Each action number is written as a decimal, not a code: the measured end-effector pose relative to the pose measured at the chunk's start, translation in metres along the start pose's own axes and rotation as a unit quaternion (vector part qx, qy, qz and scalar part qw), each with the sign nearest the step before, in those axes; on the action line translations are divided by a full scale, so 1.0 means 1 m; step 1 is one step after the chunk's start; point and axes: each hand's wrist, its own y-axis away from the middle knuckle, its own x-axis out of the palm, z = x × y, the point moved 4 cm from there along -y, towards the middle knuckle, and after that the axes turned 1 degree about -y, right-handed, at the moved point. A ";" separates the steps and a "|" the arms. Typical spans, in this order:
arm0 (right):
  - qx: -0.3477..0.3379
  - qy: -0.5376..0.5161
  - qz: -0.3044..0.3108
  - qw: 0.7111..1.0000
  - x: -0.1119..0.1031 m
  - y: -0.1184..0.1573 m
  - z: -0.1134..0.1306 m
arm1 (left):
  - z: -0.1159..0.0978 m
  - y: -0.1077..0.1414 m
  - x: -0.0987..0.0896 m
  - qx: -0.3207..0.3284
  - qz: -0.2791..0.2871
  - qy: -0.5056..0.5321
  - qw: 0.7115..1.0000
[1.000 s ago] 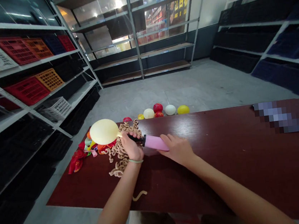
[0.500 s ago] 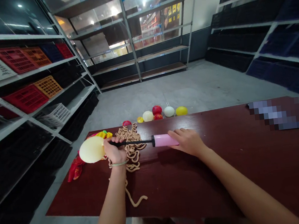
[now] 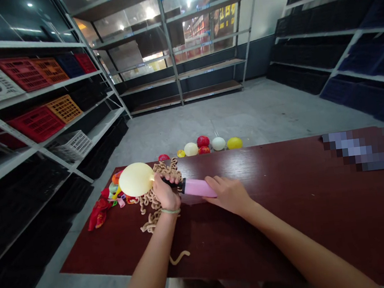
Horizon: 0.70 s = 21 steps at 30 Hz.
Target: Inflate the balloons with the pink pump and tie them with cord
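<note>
A pink hand pump [image 3: 199,187] with black ends is held between my two hands above the table. My left hand [image 3: 167,194] is closed around its black end and pinches the neck of a pale yellow, inflated balloon [image 3: 135,180] there. My right hand [image 3: 230,194] wraps the pink barrel. Beneath and beside my left hand lies a heap of tan, rope-like strands [image 3: 151,222], partly hidden by the hand. Left of it sit limp coloured balloons [image 3: 114,190] and a crumpled red balloon piece [image 3: 98,214].
The dark red table [image 3: 274,227] spreads under my arms. Beyond its far edge, several inflated balloons [image 3: 218,143] rest on the floor. A blurred-out flat item [image 3: 357,150] lies at the far right. Shelves with crates [image 3: 37,122] stand on the left.
The pump has been pushed together, its black rod now mostly out of sight. My left hand and the balloon moved right and toward my right hand, uncovering the limp balloons.
</note>
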 end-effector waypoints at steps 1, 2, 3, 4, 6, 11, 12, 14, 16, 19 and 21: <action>-0.010 0.007 -0.005 1.000 -0.001 0.000 -0.005 | -0.003 -0.004 -0.003 -0.005 -0.001 0.008 1.000; -0.020 0.016 -0.010 1.000 -0.003 0.000 -0.012 | -0.007 -0.009 -0.006 -0.006 -0.003 0.016 1.000; -0.028 0.025 -0.015 0.999 -0.005 0.001 -0.019 | -0.011 -0.015 -0.010 -0.004 -0.004 0.023 1.000; -0.036 0.034 -0.019 0.999 -0.006 0.002 -0.027 | -0.015 -0.020 -0.015 -0.001 -0.006 0.030 1.000; -0.041 0.054 -0.022 0.997 -0.009 0.003 -0.044 | -0.021 -0.030 -0.025 0.004 -0.010 0.042 0.999; -0.029 0.080 -0.012 0.996 -0.010 0.005 -0.059 | -0.031 -0.041 -0.040 0.029 -0.039 0.059 0.997; -0.026 0.077 -0.007 0.997 -0.009 0.004 -0.054 | -0.031 -0.041 -0.040 0.038 -0.045 0.056 0.997; -0.014 0.063 0.008 0.998 -0.005 0.002 -0.037 | -0.028 -0.036 -0.036 0.054 -0.052 0.045 0.996; 0.012 0.041 0.019 0.999 0.000 0.001 -0.018 | -0.019 -0.025 -0.027 0.061 -0.048 0.028 0.997; 0.052 0.005 0.016 0.999 0.004 0.002 0.003 | 0.000 -0.006 -0.010 0.040 -0.026 0.005 0.999; 0.049 -0.006 0.010 0.999 0.005 0.002 0.006 | 0.009 0.003 -0.002 0.024 -0.016 -0.004 1.000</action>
